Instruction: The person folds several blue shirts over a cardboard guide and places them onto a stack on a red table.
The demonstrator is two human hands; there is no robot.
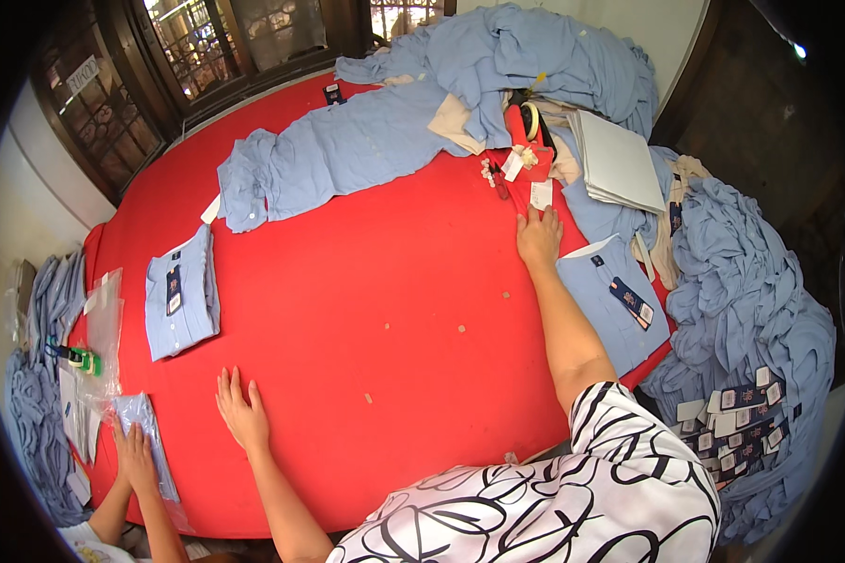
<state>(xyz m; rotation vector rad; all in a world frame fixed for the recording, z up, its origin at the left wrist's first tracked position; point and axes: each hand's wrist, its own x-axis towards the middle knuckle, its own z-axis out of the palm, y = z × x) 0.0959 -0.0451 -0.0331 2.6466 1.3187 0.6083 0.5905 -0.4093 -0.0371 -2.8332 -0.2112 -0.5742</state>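
My left hand (242, 410) lies on the red tablecloth (385, 253), fingers stretched out, holding nothing. It is nearest to a folded light blue shirt (190, 324) with a dark hang tag (174, 291). Farther off to the right, my right hand (540, 236) reaches forward with its fingers extended. Its fingertips are at the lower edge of a small white card (541, 193); whether they press on it I cannot tell. Just beyond lie a red-handled tool (499, 184) and small white tags (514, 165). Beside my right forearm is another folded blue shirt (596, 300) with a dark tag.
A co-worker's hands (136, 460) rest on a bagged blue garment (145, 422) at lower left, near clear plastic bags (106, 319) and stacked shirts (52, 300). An unfolded shirt (347, 150) lies across the back. Blue garment heaps (535, 47) and white sheets (620, 159) line the right.
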